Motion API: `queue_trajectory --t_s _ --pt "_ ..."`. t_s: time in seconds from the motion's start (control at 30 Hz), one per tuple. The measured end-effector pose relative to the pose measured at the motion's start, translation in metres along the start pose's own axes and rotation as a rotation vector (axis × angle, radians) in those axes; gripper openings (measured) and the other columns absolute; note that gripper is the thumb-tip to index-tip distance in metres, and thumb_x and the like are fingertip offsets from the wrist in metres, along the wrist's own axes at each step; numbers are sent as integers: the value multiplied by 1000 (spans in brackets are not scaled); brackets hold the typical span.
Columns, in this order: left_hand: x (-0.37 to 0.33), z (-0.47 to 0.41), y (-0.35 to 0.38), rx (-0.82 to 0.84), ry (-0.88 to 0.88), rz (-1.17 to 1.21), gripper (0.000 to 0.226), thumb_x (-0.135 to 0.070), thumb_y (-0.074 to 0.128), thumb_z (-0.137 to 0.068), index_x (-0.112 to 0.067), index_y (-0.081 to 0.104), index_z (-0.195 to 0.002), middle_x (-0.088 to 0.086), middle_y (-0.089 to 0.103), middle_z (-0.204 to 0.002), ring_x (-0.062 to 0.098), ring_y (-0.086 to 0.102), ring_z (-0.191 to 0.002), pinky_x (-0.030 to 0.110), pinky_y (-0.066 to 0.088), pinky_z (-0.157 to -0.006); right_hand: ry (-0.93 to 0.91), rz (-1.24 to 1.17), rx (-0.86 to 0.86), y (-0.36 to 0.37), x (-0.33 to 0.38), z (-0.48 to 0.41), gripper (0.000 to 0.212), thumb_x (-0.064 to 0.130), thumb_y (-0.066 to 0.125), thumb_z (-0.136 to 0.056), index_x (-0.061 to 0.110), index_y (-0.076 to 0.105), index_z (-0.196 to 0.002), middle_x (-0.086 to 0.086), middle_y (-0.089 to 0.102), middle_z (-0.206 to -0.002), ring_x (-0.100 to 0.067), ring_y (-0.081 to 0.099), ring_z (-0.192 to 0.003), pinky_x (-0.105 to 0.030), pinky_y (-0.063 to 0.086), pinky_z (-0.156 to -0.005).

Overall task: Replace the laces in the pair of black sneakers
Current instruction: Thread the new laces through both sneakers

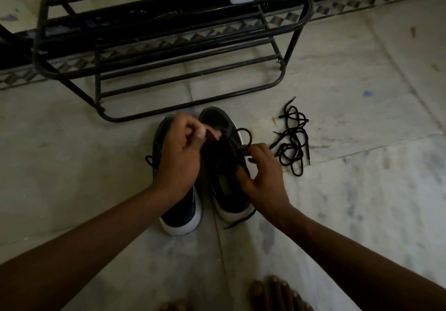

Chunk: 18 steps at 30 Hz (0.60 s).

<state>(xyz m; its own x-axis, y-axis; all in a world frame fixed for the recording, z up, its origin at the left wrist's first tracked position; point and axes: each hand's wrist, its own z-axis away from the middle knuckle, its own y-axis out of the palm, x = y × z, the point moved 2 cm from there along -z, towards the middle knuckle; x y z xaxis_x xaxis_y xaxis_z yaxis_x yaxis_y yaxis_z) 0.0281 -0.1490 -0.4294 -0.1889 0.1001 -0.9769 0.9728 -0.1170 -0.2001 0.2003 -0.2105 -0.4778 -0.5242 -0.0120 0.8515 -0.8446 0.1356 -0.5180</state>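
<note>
Seemingly the job is midway at best: both sneakers stand side by side on the floor [337, 202]. The right sneaker [223, 185] has its lace [244, 134] looping slack, the left sneaker [181, 216] shows a lace too, and spare laces [292, 142] lie nearby (old or new, I cannot tell). The left hand [179, 151] is curled above the tongue, pinching something blurred, probably lace. The right hand [261, 173] pinches the lace at the sneaker's side.

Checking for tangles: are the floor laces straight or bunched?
Bunched: the laces lie in overlapping loops right of the sneakers.
</note>
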Motion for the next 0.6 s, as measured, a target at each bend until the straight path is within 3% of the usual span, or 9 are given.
queue_trajectory --t_s 0.07,0.13,0.23,0.3,0.33,0.43,0.5,0.6 --pt "-12 -3 -10 -38 -81 194 19 -8 39 -107 -16 45 -91 6 56 -76 20 62 -60 36 60 -63 -3 -7 -6 1 0 0 29 8 70 -86 14 64 -114 3 57 -113 -3 54 -103 -9 44 -86" --pt "-20 -5 -19 -58 -146 110 26 -9 38 -108 -22 45 -87 1 48 -67 10 42 -47 29 41 -45 -3 -2 -15 2 0 0 30 8 70 -87 14 63 -116 3 57 -114 -1 54 -104 -5 42 -86" --pt "-31 -9 -30 90 -216 -573 20 -31 58 -102 -28 52 -83 -4 58 -69 5 52 -52 25 36 -54 -16 10 -30 4 1 1 33 4 68 -87 13 64 -118 1 57 -115 0 52 -101 -2 39 -86" --pt "-37 -8 -36 363 -258 -910 25 -47 66 -94 -27 63 -80 -5 64 -68 4 60 -61 25 39 -54 -31 22 -34 5 2 2 33 2 66 -87 11 64 -119 0 56 -115 0 51 -100 -2 40 -86" --pt "-39 -7 -37 529 -289 -940 29 -49 67 -93 -25 69 -77 -6 67 -66 4 64 -63 25 44 -55 -33 19 -37 6 2 2 33 0 66 -87 10 63 -119 -1 56 -116 0 50 -100 -2 40 -86" --pt "-46 1 -33 881 -371 -702 29 -39 66 -97 -24 76 -74 -7 72 -72 6 69 -74 35 57 -75 -37 22 -53 7 3 2 34 -2 64 -87 6 62 -120 -4 55 -116 -2 50 -98 -3 41 -85" --pt "-47 4 -28 852 -350 -535 27 -35 63 -100 -25 76 -78 -2 71 -76 12 68 -76 33 54 -74 -46 32 -55 7 3 2 36 -2 65 -87 6 61 -121 -6 55 -116 -5 51 -99 -2 40 -86" --pt "-47 5 -23 678 -253 -423 23 -30 62 -100 -25 77 -84 -2 70 -73 3 65 -71 22 46 -69 -123 115 -25 0 4 0 44 6 72 -86 11 60 -129 -7 52 -119 -12 50 -106 -6 39 -89"
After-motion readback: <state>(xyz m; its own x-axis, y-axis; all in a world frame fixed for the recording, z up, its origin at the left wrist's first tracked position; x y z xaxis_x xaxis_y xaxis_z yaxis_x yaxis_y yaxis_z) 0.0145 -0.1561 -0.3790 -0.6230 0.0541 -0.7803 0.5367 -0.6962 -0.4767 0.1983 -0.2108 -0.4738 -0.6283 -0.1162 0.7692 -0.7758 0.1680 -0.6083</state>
